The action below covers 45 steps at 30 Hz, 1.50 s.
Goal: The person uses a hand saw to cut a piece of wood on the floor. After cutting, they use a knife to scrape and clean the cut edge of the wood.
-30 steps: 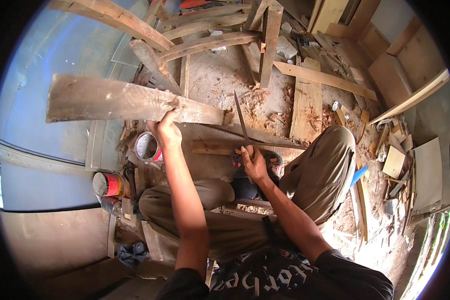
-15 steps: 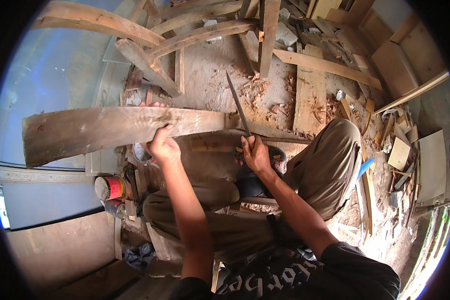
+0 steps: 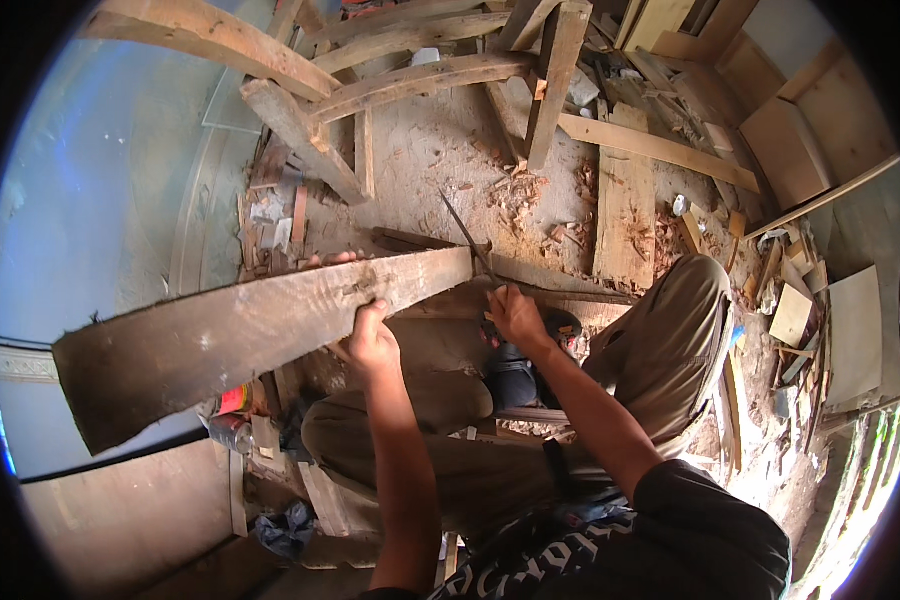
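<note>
My left hand point(image 3: 375, 340) grips a long, weathered wooden board point(image 3: 210, 335) from its near edge, thumb on top and fingertips showing over the far edge. The board slants across my front, its wide rough end low at the left and its narrower end pointing right. In my closed right hand point(image 3: 518, 318) is a long, narrow, dark metal tool point(image 3: 461, 222) tapering toward its tip; whether it is a file or a blade I cannot tell. The tool crosses close by the board's narrow end; contact between them is unclear. Its handle is mostly hidden by my fingers.
A wooden frame of curved beams point(image 3: 425, 82) stands ahead. Loose planks point(image 3: 625, 215) and wood chips point(image 3: 568, 238) litter the dusty floor. Scrap wood point(image 3: 798, 305) is heaped at the right. A can point(image 3: 234, 400) sits partly behind the board, near a blue-grey panel point(image 3: 80, 200).
The board's wide left end has dropped and swung nearer me, and my left hand has shifted right and down with it. My right hand has moved slightly right and down; the tool leans more leftward.
</note>
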Motion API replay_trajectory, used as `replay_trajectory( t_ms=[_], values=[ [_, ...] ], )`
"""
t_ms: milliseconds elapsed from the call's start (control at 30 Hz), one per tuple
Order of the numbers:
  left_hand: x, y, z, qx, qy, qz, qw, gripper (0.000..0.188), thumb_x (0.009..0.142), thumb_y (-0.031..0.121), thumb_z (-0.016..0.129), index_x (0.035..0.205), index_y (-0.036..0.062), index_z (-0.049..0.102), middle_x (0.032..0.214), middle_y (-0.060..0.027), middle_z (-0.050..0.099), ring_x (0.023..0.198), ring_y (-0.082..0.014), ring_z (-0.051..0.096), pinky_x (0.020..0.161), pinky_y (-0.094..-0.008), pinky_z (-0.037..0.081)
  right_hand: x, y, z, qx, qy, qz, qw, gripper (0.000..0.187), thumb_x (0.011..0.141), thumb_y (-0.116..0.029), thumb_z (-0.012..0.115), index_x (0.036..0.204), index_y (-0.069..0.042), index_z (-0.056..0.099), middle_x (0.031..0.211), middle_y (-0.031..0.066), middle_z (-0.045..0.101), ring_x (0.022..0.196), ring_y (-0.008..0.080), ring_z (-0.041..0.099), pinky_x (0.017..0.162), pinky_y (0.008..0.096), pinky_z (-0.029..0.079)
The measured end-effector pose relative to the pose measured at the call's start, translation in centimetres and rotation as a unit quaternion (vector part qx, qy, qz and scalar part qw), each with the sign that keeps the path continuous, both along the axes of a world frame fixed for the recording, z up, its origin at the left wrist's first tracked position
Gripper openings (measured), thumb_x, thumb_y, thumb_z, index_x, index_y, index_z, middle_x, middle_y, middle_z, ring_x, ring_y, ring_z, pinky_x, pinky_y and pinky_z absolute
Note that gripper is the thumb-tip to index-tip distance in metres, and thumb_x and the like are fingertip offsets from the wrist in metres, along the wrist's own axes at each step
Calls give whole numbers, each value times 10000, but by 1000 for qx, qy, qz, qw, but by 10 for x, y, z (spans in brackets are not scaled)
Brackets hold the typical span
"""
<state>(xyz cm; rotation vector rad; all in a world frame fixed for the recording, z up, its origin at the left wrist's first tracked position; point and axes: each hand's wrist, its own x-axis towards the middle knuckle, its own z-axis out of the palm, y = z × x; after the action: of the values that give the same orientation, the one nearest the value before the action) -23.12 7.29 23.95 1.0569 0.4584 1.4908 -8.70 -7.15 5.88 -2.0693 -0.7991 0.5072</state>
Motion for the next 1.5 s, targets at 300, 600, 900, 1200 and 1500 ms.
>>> replay_trajectory(
  t_ms=[300,600,900,1200,1500],
  values=[
    [-7,4,-1,36,11,-25,999,913,547,-7,448,1454,-25,344,1222,-202,578,1202,-361,557,1134,-531,396,-3,23,47,184,41,-118,975,360,1008,-293,615,895,24,488,594,167,587,524,215,629,482,380,448],
    [-18,8,-5,27,26,-4,999,921,555,49,470,1460,-33,323,1232,-206,553,1213,-361,537,1140,-516,376,10,39,76,92,27,-55,994,325,990,-283,622,990,23,514,658,233,620,674,435,673,566,462,501],
    [-16,7,-10,60,31,7,998,917,574,80,487,1469,-9,307,1231,-182,527,1201,-346,510,1106,-545,400,23,-5,-24,35,-52,51,997,289,969,-240,638,987,31,540,660,223,646,680,432,689,605,496,562],
    [0,-15,-5,45,10,-42,998,951,542,53,478,1479,20,313,1238,-169,552,1201,-343,534,1134,-570,375,9,-14,-22,22,42,-6,999,345,962,-287,629,995,43,533,722,269,652,746,462,679,647,505,547],
    [1,-20,23,52,-21,-55,997,966,530,55,491,1475,7,299,1229,-174,554,1219,-350,528,1157,-596,342,15,-7,-27,0,32,-24,999,328,952,-297,623,907,21,557,759,296,638,766,507,644,677,549,533]
  ],
)
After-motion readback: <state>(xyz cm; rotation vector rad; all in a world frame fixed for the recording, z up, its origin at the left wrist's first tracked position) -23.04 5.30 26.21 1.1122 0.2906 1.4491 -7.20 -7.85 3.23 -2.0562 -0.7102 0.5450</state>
